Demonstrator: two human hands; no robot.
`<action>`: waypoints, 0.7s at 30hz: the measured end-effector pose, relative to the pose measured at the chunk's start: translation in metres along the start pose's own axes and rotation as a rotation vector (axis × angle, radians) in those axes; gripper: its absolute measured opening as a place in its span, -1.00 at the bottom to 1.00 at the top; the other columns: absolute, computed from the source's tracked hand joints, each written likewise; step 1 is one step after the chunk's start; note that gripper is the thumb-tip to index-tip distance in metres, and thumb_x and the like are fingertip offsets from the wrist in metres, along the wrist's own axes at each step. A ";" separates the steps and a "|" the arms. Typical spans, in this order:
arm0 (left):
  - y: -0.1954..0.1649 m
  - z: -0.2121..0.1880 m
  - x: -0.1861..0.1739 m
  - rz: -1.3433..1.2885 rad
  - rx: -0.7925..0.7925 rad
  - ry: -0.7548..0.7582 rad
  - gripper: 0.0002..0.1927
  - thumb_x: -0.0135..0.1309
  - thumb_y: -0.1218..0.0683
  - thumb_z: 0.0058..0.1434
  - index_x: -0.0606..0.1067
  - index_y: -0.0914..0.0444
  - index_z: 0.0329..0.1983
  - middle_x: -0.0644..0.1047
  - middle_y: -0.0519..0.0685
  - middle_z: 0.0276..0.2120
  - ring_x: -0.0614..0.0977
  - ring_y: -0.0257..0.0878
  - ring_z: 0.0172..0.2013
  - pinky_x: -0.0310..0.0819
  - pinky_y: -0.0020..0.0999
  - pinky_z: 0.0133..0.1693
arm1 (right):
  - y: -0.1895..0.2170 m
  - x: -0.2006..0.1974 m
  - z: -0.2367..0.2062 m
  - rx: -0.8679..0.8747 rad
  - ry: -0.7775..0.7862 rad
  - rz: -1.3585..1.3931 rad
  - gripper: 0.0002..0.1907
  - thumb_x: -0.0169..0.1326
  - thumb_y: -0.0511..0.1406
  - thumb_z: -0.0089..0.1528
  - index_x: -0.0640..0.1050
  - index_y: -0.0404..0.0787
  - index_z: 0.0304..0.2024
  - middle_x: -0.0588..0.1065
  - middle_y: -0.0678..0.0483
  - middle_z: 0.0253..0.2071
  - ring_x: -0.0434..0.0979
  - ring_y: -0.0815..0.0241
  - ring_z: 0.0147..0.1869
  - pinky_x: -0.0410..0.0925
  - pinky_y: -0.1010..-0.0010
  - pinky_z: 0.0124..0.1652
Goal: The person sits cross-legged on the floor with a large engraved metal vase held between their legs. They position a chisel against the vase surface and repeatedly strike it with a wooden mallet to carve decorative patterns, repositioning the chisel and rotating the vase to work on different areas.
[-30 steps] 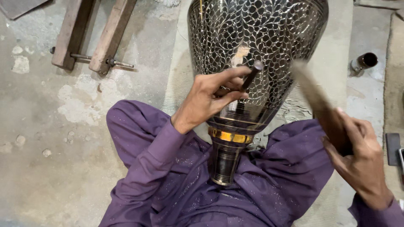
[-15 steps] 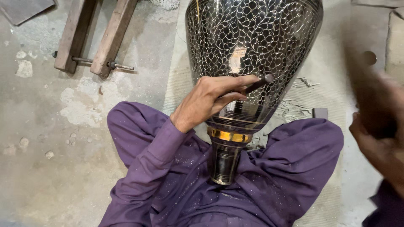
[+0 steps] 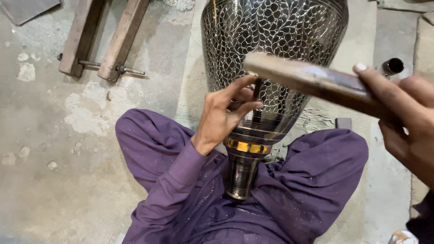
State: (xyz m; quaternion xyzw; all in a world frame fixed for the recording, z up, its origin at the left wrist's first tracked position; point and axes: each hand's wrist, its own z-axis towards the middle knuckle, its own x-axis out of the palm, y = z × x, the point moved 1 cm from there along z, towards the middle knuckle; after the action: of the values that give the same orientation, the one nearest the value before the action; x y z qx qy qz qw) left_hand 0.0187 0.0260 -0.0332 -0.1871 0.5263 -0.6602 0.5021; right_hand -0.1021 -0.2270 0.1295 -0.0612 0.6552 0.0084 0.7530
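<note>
Here, left hand (image 3: 221, 119) fingers pinching chisel (image 3: 257, 90) against engraved vase (image 3: 275, 31), right hand (image 3: 407, 122) fingers gripping hammer (image 3: 312, 81)

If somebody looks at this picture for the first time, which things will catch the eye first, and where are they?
The large dark metal vase with fine silver leaf patterns fills the top centre, lying between the person's purple-clothed legs. The left hand holds a thin chisel against its side, and the right hand, at the right edge, holds a wooden mallet above it.
</note>
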 end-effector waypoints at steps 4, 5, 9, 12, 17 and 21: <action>0.001 0.002 0.000 -0.049 0.017 -0.005 -0.50 0.24 0.12 0.31 0.41 0.09 0.30 0.70 -0.05 -0.21 0.78 -0.26 -0.24 0.81 -0.33 -0.15 | -0.006 -0.003 -0.001 -0.041 -0.058 -0.003 -0.22 0.17 -0.62 0.13 0.40 -0.22 0.42 0.50 -0.12 -0.24 0.50 0.10 -0.35 0.46 0.30 -0.27; 0.000 0.002 -0.001 -0.063 0.039 0.000 -0.50 0.22 0.12 0.34 0.39 0.09 0.32 0.69 -0.05 -0.20 0.78 -0.25 -0.21 0.81 -0.32 -0.12 | -0.008 0.000 -0.003 -0.005 -0.023 -0.025 -0.21 0.18 -0.62 0.13 0.39 -0.22 0.43 0.49 -0.12 -0.28 0.49 0.09 -0.38 0.47 0.30 -0.29; -0.002 0.006 -0.002 0.014 0.086 0.021 -0.44 0.26 0.12 0.28 0.39 0.06 0.33 0.68 -0.06 -0.18 0.77 -0.24 -0.19 0.78 -0.31 -0.10 | -0.020 0.012 -0.013 -0.019 -0.100 0.164 -0.19 0.11 -0.64 0.15 0.30 -0.24 0.45 0.48 -0.22 -0.17 0.53 0.01 -0.25 0.49 0.25 -0.21; -0.006 0.004 -0.004 -0.025 0.033 0.040 -0.43 0.25 0.15 0.31 0.38 0.04 0.36 0.69 -0.04 -0.14 0.78 -0.21 -0.14 0.78 -0.31 -0.05 | -0.028 0.027 -0.017 0.017 -0.151 0.308 -0.22 0.07 -0.64 0.23 0.24 -0.23 0.48 0.49 -0.26 0.00 0.58 -0.03 -0.06 0.51 0.24 -0.10; -0.012 0.007 -0.007 -0.004 0.056 0.073 -0.43 0.21 0.19 0.32 0.38 0.05 0.37 0.68 0.01 -0.06 0.77 -0.22 -0.08 0.77 -0.31 -0.01 | -0.036 0.035 -0.025 0.010 -0.018 0.123 -0.18 0.18 -0.62 0.13 0.29 -0.28 0.44 0.52 -0.22 -0.23 0.57 0.00 -0.31 0.50 0.23 -0.26; -0.013 0.013 -0.008 -0.007 0.113 0.128 -0.45 0.20 0.22 0.31 0.40 0.06 0.35 0.65 0.01 0.06 0.78 -0.24 -0.09 0.77 -0.32 -0.03 | -0.022 0.036 -0.034 0.046 -0.097 0.166 -0.23 0.24 -0.50 0.16 0.26 -0.23 0.39 0.51 -0.23 -0.08 0.58 0.01 -0.11 0.50 0.27 -0.13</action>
State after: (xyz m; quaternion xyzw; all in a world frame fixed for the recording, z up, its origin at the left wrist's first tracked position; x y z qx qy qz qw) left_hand 0.0258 0.0254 -0.0153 -0.1179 0.5187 -0.7011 0.4749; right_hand -0.1280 -0.2548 0.0909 0.0109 0.6209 0.0589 0.7816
